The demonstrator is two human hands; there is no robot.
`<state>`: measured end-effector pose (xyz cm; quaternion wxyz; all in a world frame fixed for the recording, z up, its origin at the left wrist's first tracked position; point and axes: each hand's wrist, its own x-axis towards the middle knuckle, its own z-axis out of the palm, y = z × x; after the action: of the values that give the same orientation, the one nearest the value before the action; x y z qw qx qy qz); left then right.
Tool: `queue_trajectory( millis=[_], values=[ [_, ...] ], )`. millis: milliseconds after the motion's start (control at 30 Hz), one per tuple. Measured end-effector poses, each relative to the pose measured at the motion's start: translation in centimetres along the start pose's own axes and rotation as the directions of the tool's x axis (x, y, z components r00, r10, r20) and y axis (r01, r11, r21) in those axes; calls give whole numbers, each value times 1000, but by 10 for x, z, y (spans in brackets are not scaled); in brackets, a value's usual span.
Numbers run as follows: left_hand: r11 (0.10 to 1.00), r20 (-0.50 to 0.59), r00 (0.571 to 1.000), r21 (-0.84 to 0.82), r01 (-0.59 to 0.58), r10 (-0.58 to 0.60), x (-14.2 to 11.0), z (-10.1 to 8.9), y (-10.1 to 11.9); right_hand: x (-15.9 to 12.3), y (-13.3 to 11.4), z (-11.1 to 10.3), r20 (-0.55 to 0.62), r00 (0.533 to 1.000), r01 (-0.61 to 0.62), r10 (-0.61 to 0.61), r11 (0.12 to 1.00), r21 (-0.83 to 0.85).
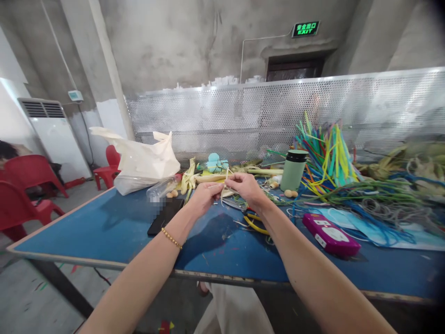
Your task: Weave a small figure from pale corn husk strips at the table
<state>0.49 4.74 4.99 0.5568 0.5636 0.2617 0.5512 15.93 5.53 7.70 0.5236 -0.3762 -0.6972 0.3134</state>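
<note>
Left grip (pixel 209 195) and right grip (pixel 243 184) both pinch a pale strip (pixel 227 173) at the fingertips, above the bench (pixel 86 227), whose right end is cut off by the frame. A white bag (pixel 149 160) sits at left; at right a bundle of coloured strips (pixel 333 150) stands beside a green jar (pixel 294 174). A black slab (pixel 169 214) is partly pixelated. A yellow-handled tool (pixel 256 224) lies near the right forearm, its outline hard to make out. Fingers hide the strip's middle; its visible part runs roughly upright, one end pointing up, another hanging toward the bench
</note>
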Motion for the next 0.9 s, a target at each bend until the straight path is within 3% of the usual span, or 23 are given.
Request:
queue_trajectory(
  millis=[233,467,900],
  values=[
    [999,-79,996,-7,31,-31,0,2,-2,-1,-1,2,33,998,-57,55,997,55],
    [993,-83,996,117,-7,17,-1,3,-6,0,2,7,-17,998,-67,68,997,37],
    [979,-120,992,203,-2,26,-2,3,-7,4,9,14,-96,994,-51,49,999,-15]
  ],
)
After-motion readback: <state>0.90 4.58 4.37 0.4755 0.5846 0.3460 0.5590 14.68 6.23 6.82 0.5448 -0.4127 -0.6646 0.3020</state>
